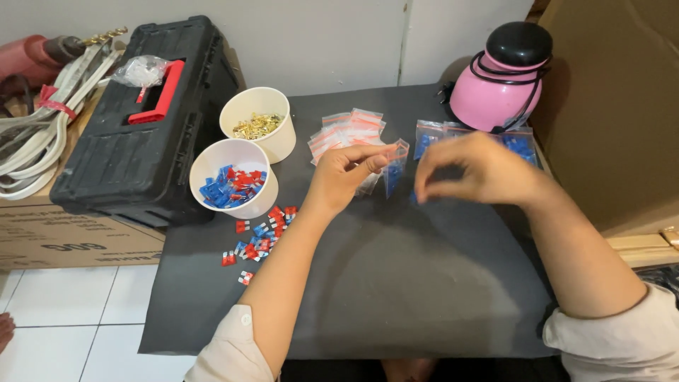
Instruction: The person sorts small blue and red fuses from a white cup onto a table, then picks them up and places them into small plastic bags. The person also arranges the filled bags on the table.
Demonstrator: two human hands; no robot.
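Dark matting [396, 283] covers a low table set against a pale wall, with white floor tiles at the lower left. The left hand [346, 173] pinches a small clear bag [395, 166] by its top edge between thumb and forefinger, so the bag hangs upright with something blue in its bottom. The right hand [477, 170] hovers just beside it, fingers curled down and together; whether they pinch a small part I cannot tell.

By the look of it, the step in hand is filling: one bag held open at the mouth while the other hand feeds it. The next move would call for a steady mouth on the bag and a fine fingertip drop, since the opening is narrow.

Counted: two white cups, one [237, 177] holding blue and red pieces, the other [259, 124] holding brass-coloured bits. One stack of empty bags [346, 131] lies behind the left hand, too overlapped to number. At least two filled bags [520, 145] with blue contents lie behind the right hand. Loose red and blue pieces [262, 237] are scattered near the front cup, roughly a dozen or more. One black toolbox [145, 134] stands to the left, one pink kettle [498, 78] at the back right.
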